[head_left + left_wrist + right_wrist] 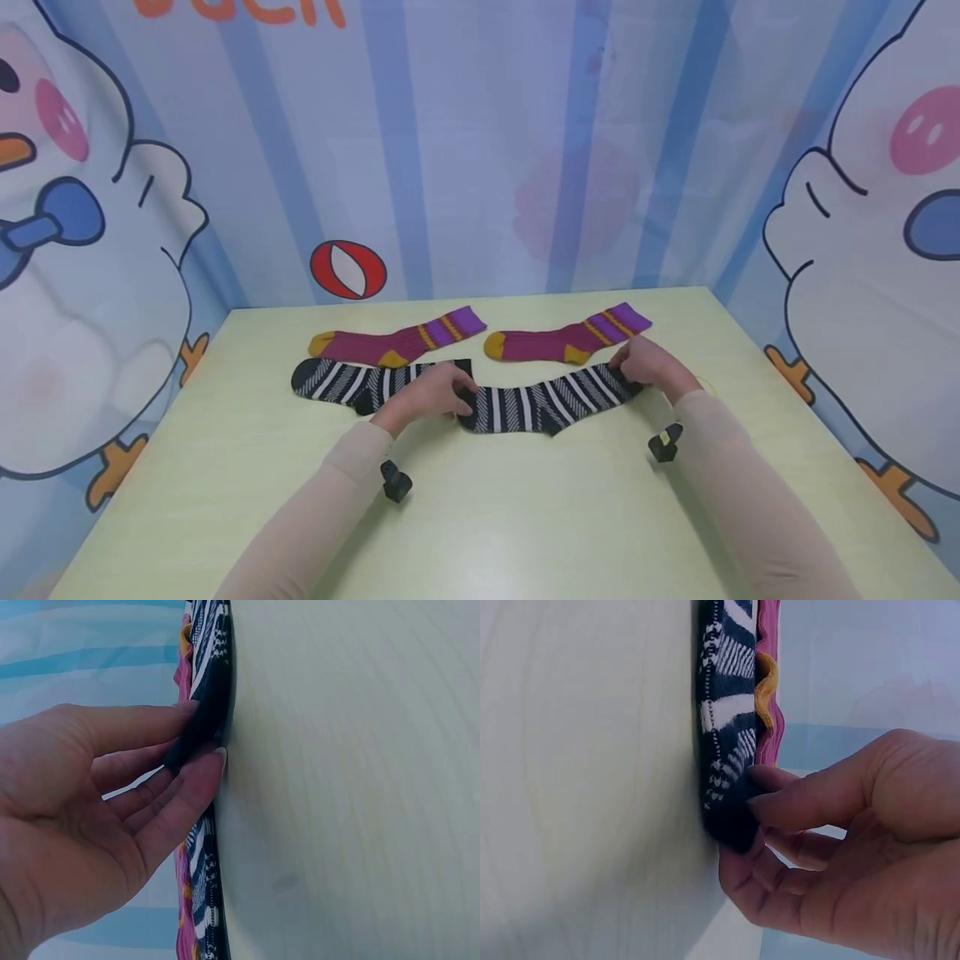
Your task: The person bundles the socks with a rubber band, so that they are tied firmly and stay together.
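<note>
Lying behind striped socks (516, 410), maroon socks (532, 346)

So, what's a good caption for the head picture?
Left hand and right hand hold one striped sock by its two ends.

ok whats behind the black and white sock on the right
A yellow-toed maroon sock lies behind the right striped sock, then the backdrop. The right hand hides a patch there; what it covers can't be seen.

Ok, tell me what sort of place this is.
Likely a makeshift indoor filming booth, though the room beyond is hidden: cartoon-printed sheeting stands round three sides of a pale tabletop, and a small black device sits by the left sleeve.
</note>
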A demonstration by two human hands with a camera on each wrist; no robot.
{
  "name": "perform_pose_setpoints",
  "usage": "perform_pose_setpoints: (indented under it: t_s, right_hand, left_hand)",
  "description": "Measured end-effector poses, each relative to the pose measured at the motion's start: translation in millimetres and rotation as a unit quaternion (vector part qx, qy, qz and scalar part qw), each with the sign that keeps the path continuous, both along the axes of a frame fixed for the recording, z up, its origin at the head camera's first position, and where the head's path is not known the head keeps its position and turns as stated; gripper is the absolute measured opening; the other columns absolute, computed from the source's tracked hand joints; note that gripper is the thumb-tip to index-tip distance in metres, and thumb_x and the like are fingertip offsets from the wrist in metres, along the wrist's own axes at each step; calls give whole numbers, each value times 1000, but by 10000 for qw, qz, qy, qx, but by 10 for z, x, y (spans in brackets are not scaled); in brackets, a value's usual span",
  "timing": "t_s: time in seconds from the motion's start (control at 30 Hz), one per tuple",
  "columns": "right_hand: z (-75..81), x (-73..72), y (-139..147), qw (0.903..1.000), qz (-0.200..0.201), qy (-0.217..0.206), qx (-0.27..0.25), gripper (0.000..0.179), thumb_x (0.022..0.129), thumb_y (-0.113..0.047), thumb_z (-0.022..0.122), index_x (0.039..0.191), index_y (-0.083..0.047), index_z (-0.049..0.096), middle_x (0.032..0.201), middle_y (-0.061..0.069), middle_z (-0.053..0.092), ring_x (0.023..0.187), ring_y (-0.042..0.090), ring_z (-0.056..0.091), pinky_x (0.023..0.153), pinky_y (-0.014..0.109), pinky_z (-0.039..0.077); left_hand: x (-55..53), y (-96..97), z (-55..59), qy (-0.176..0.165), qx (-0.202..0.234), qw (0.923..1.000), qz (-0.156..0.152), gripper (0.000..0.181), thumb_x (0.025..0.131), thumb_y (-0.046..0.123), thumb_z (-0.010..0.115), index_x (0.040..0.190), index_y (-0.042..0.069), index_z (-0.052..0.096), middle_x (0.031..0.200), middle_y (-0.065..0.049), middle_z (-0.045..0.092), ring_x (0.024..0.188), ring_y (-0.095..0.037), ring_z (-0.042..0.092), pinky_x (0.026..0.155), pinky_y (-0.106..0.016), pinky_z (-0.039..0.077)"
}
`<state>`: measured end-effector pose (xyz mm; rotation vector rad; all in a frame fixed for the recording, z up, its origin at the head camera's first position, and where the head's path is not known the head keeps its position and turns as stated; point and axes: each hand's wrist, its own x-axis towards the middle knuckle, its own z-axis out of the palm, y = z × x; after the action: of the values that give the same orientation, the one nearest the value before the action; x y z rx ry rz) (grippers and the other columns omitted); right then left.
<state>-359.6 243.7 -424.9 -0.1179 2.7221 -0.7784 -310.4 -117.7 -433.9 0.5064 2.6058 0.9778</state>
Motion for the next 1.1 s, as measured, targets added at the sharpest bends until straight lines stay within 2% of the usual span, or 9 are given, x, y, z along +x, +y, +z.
perform_pose_setpoints:
  t_s: [0.13,0.3,0.4,0.57,0.67,0.83,0.97,1.1]
  right_hand:
    - [-4,11,8,10000,22,-17,-89,40,86,10,48,122,9,66,125,28,62,91,26,63,67,32,54]
    - [-15,28,19,9995,140,-34,-266,42,83,12,52,123,12,64,124,30,62,85,25,66,65,33,57]
    - [-12,38,25,9991,179,-91,-370,45,80,13,53,123,13,62,124,31,62,87,24,67,67,33,58]
    - [3,60,32,9985,205,-135,-496,49,75,14,55,124,15,61,123,31,62,88,25,66,69,33,58]
    - [20,72,19,9980,152,-149,-590,51,74,14,55,124,16,60,124,31,61,88,25,66,69,33,58]
    - [43,91,-30,9974,110,-230,-681,51,74,13,57,125,16,59,126,32,60,92,27,66,72,34,58]
    - [48,121,-55,9963,52,-352,-787,51,78,12,60,129,17,56,129,34,56,99,31,66,75,35,58]
    - [60,164,-72,9934,117,-371,-1079,53,78,11,61,130,17,54,130,34,55,98,30,66,75,35,59]
  left_hand:
    - [-9,10,10,88,-44,9999,-38,34,85,3,78,118,0,71,114,-13,68,71,-17,66,67,-31,56]
    - [-14,-1,15,270,-235,9993,-122,35,84,4,78,118,2,72,118,-13,68,92,-20,64,82,-34,54]
    - [-17,-31,12,235,-241,9993,-141,36,85,4,78,120,3,72,121,-12,67,102,-22,61,87,-36,52]
    - [-25,-94,21,134,-5,9999,-108,38,83,6,80,121,3,71,122,-12,66,105,-23,61,87,-36,53]
    - [-18,-124,39,119,55,9999,-106,40,82,6,82,121,3,71,121,-12,66,104,-23,62,86,-35,53]
    - [-2,-177,39,-134,166,9998,49,41,81,4,82,121,3,71,120,-11,67,83,-17,65,76,-32,55]
    - [-6,-228,33,-403,486,9980,99,42,83,1,79,124,2,69,131,-16,62,71,-18,66,71,-33,56]
    - [-6,-317,44,-469,719,9962,163,42,85,2,78,125,4,69,138,-17,58,71,-19,65,71,-34,56]
